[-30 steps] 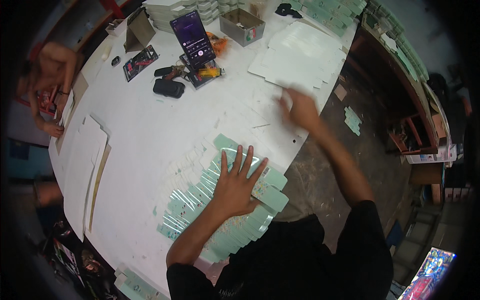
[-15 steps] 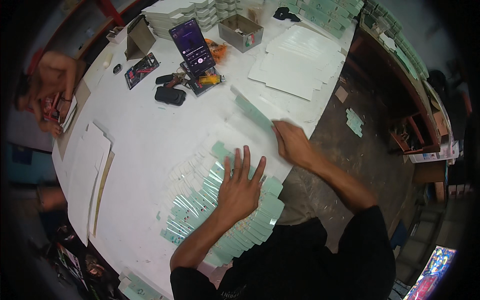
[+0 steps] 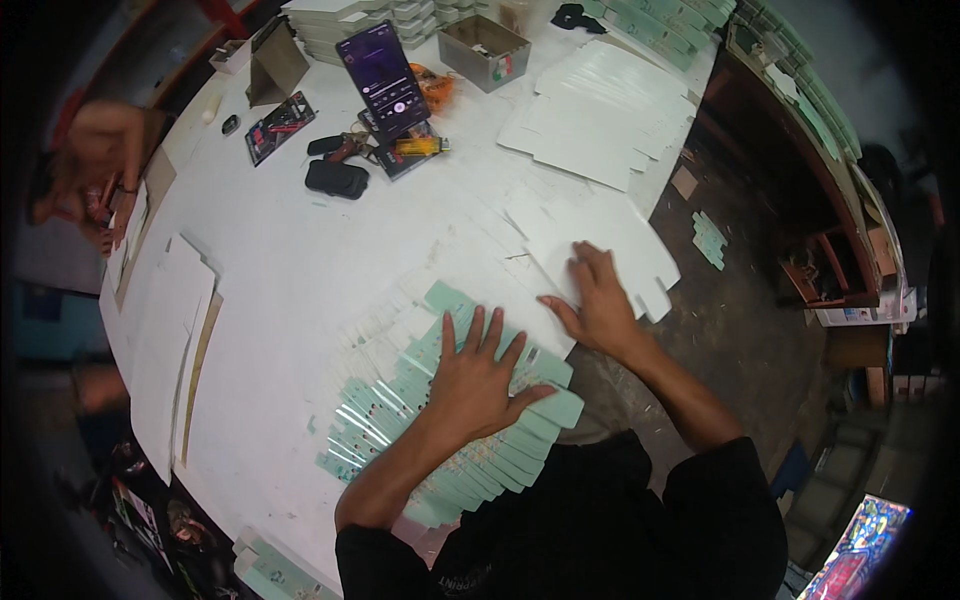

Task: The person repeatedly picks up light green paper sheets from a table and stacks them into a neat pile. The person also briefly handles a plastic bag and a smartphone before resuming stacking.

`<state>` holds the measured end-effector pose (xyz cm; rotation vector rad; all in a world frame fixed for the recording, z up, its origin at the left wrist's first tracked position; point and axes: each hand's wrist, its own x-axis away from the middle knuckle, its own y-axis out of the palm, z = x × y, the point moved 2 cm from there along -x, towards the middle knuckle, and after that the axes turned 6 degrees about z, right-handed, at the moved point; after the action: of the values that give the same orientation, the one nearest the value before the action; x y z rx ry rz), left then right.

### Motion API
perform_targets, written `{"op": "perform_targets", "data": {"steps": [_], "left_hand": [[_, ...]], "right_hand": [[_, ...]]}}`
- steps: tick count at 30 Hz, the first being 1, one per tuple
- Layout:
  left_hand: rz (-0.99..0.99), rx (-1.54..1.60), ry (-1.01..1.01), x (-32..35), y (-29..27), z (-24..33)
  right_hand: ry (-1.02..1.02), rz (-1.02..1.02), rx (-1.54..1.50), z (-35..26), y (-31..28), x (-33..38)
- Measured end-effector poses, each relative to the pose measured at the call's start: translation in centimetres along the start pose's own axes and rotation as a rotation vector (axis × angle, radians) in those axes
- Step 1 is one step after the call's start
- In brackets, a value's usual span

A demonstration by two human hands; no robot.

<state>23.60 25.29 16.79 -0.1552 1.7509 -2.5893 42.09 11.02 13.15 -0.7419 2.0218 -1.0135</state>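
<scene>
My left hand lies flat with spread fingers on a fanned-out row of pale green printed carton blanks, near the table's front edge. To its right, my right hand rests with fingers apart on a carton blank lying white side up. The tabs of that blank stick out past the table's right edge. Beneath my palms, parts of both the row and the single blank are hidden.
Further back lies a stack of white blanks. A propped phone, black pouch, yellow lighter and grey box stand mid-table. Long white sheets lie left. Another person sits far left.
The green blank that my right hand held tilted up now lies flat, white side up, at the table's right edge. My right hand has opened on it; the left stays on the row.
</scene>
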Motion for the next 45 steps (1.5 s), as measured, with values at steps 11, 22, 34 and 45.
{"op": "perform_targets", "data": {"steps": [11, 22, 34, 45], "left_hand": [[0.204, -0.03, 0.047, 0.1, 1.6, -1.1], [0.061, -0.144, 0.138, -0.6, 0.9, -1.4], [0.032, -0.002, 0.029, -1.0, 1.8, -1.5], [0.089, -0.037, 0.113, -1.2, 0.9, -1.3]], "right_hand": [[-0.162, -0.25, 0.152, -1.0, -1.3, -3.7], [0.133, -0.592, -0.337, -0.3, 1.4, -6.4], [-0.291, -0.02, 0.162, 3.0, 0.3, -8.1], [0.0, -0.061, 0.248, 6.2, 2.3, -8.8]]}}
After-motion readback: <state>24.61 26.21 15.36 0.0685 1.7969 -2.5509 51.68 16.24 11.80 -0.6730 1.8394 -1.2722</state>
